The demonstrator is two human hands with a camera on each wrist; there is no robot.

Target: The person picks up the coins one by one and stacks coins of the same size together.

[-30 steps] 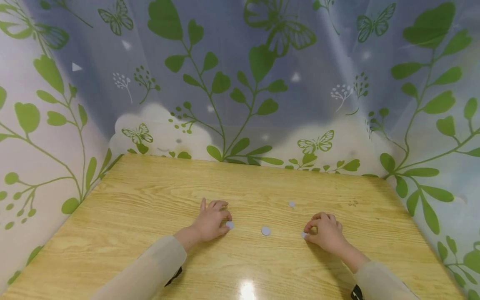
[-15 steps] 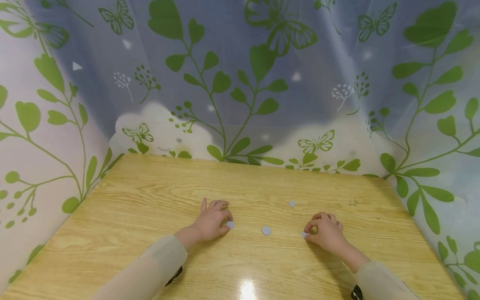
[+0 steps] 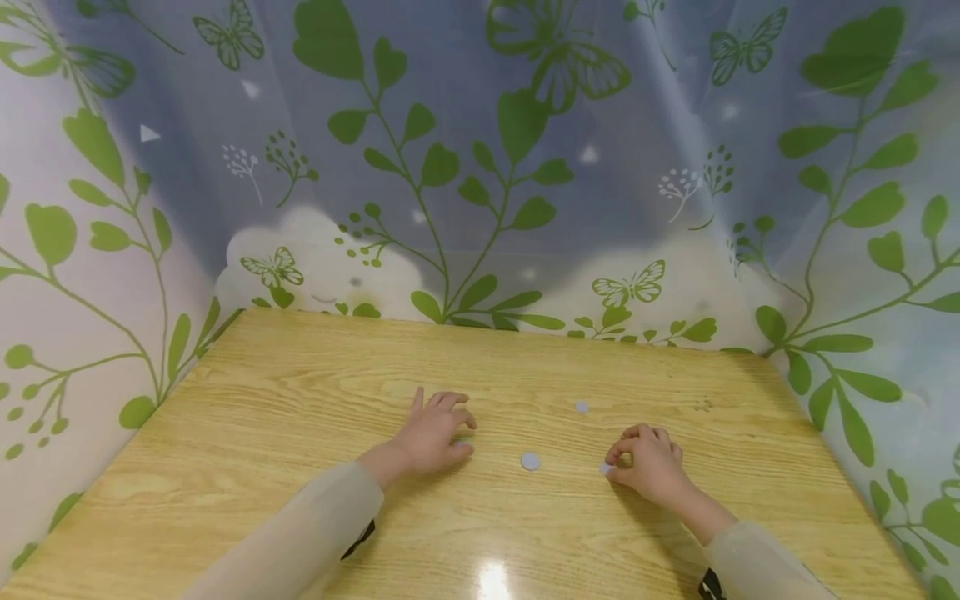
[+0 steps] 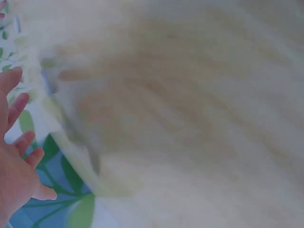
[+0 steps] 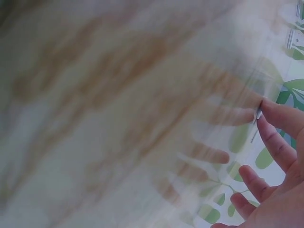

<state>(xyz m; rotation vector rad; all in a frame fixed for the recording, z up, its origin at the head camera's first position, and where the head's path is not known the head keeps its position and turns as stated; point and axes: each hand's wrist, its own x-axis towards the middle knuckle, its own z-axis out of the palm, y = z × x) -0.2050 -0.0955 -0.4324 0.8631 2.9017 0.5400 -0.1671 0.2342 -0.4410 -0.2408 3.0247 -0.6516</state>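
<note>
In the head view my left hand hovers over the table with its fingers spread. A small pale round disc lies under it, mostly hidden by the thumb. The left wrist view shows the same hand with fingers apart and nothing held. My right hand pinches another pale disc between thumb and forefinger at the table surface. From the right wrist, this disc appears as a thin edge at the fingertips. A third disc lies flat between the hands.
A smaller-looking pale disc lies farther back on the wood-grain table. Behind and at both sides hangs a curtain printed with green leaves and butterflies. A bright light reflection shows near the table's front.
My left hand has let go of its disc, with thumb and fingers spreading apart, and has shifted slightly right and forward over it. The right hand keeps its pinch in place.
</note>
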